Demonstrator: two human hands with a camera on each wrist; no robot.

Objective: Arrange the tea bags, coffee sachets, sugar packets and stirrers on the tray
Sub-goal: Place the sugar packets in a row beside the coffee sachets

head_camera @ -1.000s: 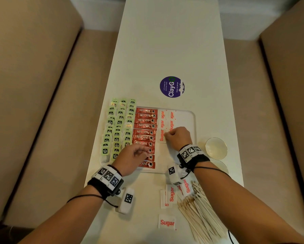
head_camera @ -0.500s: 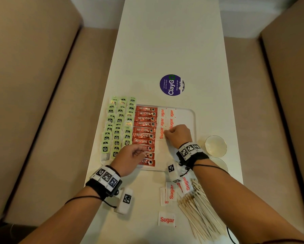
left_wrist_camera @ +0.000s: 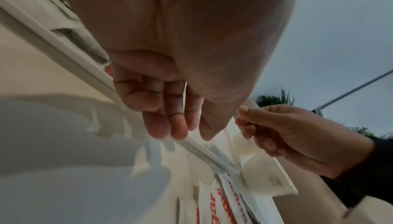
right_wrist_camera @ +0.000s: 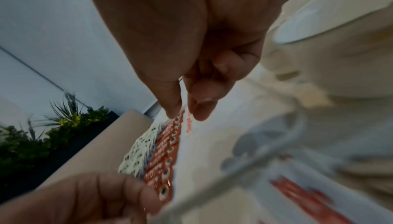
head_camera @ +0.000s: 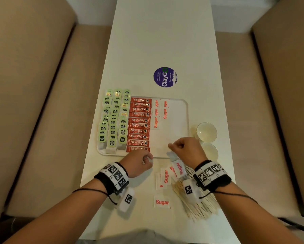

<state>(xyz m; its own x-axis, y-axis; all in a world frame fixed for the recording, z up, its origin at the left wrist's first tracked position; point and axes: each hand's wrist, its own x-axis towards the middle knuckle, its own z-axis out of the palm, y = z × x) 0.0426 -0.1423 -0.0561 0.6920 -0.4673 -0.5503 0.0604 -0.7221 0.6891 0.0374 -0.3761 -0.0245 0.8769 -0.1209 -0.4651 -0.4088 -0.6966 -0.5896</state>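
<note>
Five sugar packets [head_camera: 156, 120] are lying on the tray [head_camera: 181, 110] in two columns, out ahead of the right hand [head_camera: 186, 148]; more loose packets [head_camera: 165, 176] are sitting on the counter [head_camera: 165, 41] just behind that hand, toward the wrist, beside the stirrers [head_camera: 198, 205].

Right hand is hovering over the tray's near edge, fingers curled and thumb and forefinger drawn together. Nothing visible in the pinch from the wrist view, so I'm reading it as closed and carrying nothing, though a thin packet edge could be hiding.

Left hand [head_camera: 139, 162] is hanging at the tray's near rim beside the coffee sachets [head_camera: 139, 124], fingers loosely curled, also carrying nothing.

Key relation: the loose pile is lying behind and slightly inboard of the right hand, long axes pointing roughly away from the person, matching the rows ahead. Right hand is nearer, so I'd judge it is pulling back for the next pick. Tea bags [head_camera: 114, 120] are filling the far-left side.
</note>
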